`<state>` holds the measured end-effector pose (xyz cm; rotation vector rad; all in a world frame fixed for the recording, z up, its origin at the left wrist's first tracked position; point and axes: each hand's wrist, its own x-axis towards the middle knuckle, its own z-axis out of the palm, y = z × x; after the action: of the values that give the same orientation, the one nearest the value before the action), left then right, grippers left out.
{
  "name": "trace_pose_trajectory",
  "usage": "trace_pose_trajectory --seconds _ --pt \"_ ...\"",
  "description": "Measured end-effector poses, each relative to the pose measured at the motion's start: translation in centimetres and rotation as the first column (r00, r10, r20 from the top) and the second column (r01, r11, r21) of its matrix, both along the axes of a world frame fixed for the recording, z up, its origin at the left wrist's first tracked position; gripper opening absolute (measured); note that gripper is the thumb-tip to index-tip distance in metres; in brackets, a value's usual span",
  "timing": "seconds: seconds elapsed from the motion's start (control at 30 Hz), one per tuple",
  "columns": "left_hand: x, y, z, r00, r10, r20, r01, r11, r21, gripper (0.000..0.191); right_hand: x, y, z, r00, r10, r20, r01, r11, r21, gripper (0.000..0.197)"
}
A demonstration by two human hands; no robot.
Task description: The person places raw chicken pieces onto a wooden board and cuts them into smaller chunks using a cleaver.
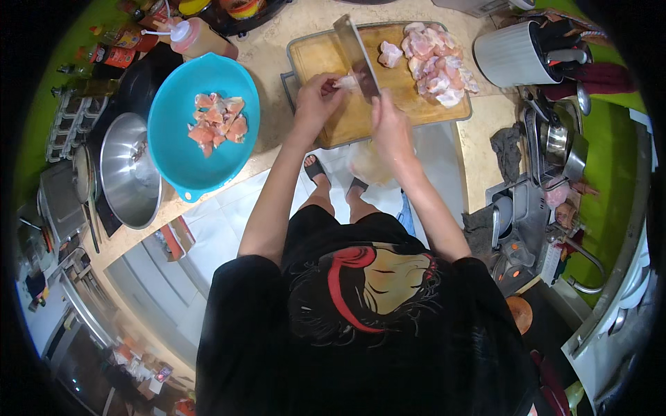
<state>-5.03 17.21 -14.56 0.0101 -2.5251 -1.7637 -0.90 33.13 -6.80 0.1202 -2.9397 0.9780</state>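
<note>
My right hand point(390, 125) grips the handle of a metal cleaver point(358, 54), its broad blade standing over a wooden cutting board point(322, 57) with a grey rim. Beside the blade, the fingers of my left hand point(318, 99) hold a small piece of raw chicken point(346, 82) on the board. A pile of raw chicken pieces point(437, 62) lies at the board's right end, and a single piece point(389, 54) sits apart from it. To the left, a blue plastic basin point(171, 119) holds more cut raw chicken point(218, 122).
A stainless steel bowl point(125, 177) stands left of the basin. Behind the basin is a squeeze bottle point(203, 39). At the board's right stands a white knife holder point(510, 54); a dark cloth point(506, 151) and a sink point(525, 208) lie nearer on that side.
</note>
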Motion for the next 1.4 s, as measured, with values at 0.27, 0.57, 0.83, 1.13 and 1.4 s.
trace_pose_trajectory --seconds 0.27,0.57,0.83,1.13,1.4 --pt "0.0 -0.1 -0.1 1.0 0.02 0.016 -0.02 1.0 0.019 0.027 -0.7 -0.3 -0.9 0.998 0.003 0.057 -0.009 0.995 0.103 0.016" --pt "3.9 -2.7 4.4 0.957 0.237 -0.168 -0.224 0.97 0.095 0.04 -1.1 -2.2 4.6 0.98 -0.067 -0.186 0.066 0.998 -0.012 0.016" --pt "6.5 -2.3 3.8 0.969 0.185 -0.161 -0.167 0.979 0.119 0.037 -2.9 -1.2 -3.1 0.997 -0.036 0.07 0.033 0.998 0.046 0.02" --pt "2.8 -1.6 5.0 0.97 0.075 -0.233 -0.094 0.993 -0.071 0.034 -2.7 -0.7 1.5 0.992 -0.054 0.116 0.048 0.997 0.055 0.029" --pt "5.1 -2.6 4.0 0.964 0.211 -0.162 -0.208 0.978 0.033 0.03 -1.5 -2.9 8.4 0.966 -0.166 -0.199 0.101 0.949 -0.298 0.017"
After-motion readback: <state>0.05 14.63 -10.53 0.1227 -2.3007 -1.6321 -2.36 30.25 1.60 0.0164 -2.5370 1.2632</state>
